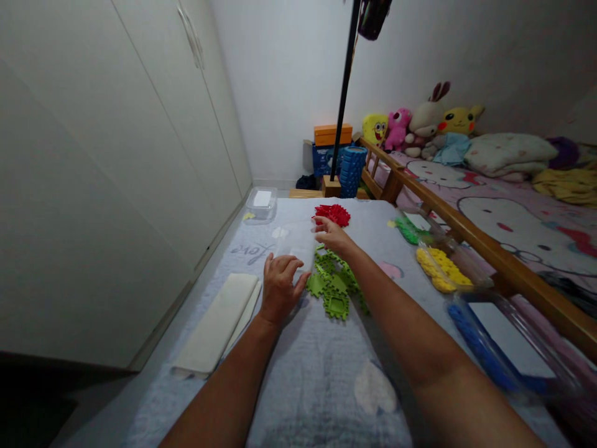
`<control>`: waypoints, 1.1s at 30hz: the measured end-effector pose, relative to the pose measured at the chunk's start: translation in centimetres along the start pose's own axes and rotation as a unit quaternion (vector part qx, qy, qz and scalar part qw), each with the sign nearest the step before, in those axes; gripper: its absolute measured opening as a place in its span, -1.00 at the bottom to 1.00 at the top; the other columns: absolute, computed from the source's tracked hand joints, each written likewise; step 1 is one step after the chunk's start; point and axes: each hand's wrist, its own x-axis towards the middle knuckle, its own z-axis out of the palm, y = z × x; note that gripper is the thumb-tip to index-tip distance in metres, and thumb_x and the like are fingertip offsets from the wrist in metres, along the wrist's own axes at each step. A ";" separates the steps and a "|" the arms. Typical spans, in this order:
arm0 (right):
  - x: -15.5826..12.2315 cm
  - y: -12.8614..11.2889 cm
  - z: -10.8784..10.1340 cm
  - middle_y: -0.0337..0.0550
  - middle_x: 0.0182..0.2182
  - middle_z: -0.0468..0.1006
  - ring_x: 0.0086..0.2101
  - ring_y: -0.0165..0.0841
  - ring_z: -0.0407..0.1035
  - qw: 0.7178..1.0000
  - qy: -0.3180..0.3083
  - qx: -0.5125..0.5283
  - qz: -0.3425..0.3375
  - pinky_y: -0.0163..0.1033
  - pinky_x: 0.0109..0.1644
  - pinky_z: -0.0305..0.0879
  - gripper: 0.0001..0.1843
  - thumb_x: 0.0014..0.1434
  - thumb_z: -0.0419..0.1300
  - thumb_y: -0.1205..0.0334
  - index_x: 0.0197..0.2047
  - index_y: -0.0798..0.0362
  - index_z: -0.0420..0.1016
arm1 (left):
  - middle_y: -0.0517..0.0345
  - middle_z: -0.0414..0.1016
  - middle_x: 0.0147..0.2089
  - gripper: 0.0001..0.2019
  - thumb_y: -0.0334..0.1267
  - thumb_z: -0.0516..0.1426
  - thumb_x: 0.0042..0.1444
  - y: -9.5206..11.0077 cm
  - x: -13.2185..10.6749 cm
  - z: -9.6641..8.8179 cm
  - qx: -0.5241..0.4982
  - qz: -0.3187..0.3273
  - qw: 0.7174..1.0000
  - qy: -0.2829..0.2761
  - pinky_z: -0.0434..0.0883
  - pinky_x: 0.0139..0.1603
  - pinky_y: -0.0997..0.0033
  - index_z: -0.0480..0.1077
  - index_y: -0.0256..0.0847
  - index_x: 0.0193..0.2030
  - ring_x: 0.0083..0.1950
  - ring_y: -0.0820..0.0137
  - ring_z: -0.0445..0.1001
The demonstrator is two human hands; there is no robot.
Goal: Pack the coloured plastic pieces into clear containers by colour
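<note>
My left hand [280, 283] and my right hand [330, 235] both grip a clear plastic container [295, 246], held tilted above the light blue blanket [317, 361]. The left hand curls round its near end, the right hand round its far end. A pile of green toothed plastic pieces [334, 286] lies on the blanket just right of and below the container. A heap of red pieces [332, 214] lies beyond my right hand.
A folded white cloth [219, 323] lies at left. A clear box [262, 203] stands at the far left corner. Clear containers with green [410, 230], yellow [441, 267] and blue pieces [485, 348] line the right, beside a wooden bed rail [489, 249]. White wardrobe doors [116, 155] stand at left.
</note>
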 end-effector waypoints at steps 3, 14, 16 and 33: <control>-0.7 0.7 0.8 -0.06 0.03 0.50 -0.43 -0.50 0.25 0.997 0.061 -0.030 -0.045 -0.34 -0.35 0.28 -0.20 -0.11 0.21 0.35 0.28 0.03 0.33 | 0.06 0.63 -0.09 -0.91 -0.21 0.23 0.29 -0.4 0.0 -0.1 0.003 0.005 1.000 0.031 0.25 0.42 -0.12 0.51 -0.10 -0.11 0.01 0.19 0.57; -5.3 -0.7 4.0 -0.44 -0.64 0.39 -0.64 -0.41 0.25 0.991 0.029 0.022 0.125 -0.37 -0.54 0.14 -0.45 0.13 0.18 0.26 0.20 0.05 0.23 | 0.04 0.57 -0.14 -0.92 -0.30 0.25 0.25 -0.3 0.1 -0.2 -0.012 0.053 0.997 0.063 0.49 0.03 0.19 0.47 -0.14 -0.12 -0.06 0.21 0.53; -5.7 -0.9 4.2 -0.46 -0.65 0.39 -0.64 -0.42 0.27 0.992 0.032 0.055 0.112 -0.37 -0.56 0.14 -0.46 0.05 0.16 0.34 0.14 0.05 0.25 | 0.04 0.56 -0.14 -0.92 -0.32 0.25 0.25 -0.2 0.1 -0.1 -0.015 0.059 0.996 0.058 0.49 0.01 0.20 0.46 -0.15 -0.13 -0.07 0.21 0.52; -6.5 0.4 4.6 -0.53 -0.61 0.36 -0.63 -0.44 0.25 0.983 0.059 0.139 0.106 -0.36 -0.56 0.23 -0.40 -0.18 0.13 0.32 0.02 -0.02 0.22 | 0.07 0.49 -0.21 -0.89 -0.35 0.22 0.23 0.8 0.0 -0.1 -0.007 0.060 0.998 0.029 0.44 -0.02 0.18 0.36 -0.11 -0.26 -0.12 0.20 0.45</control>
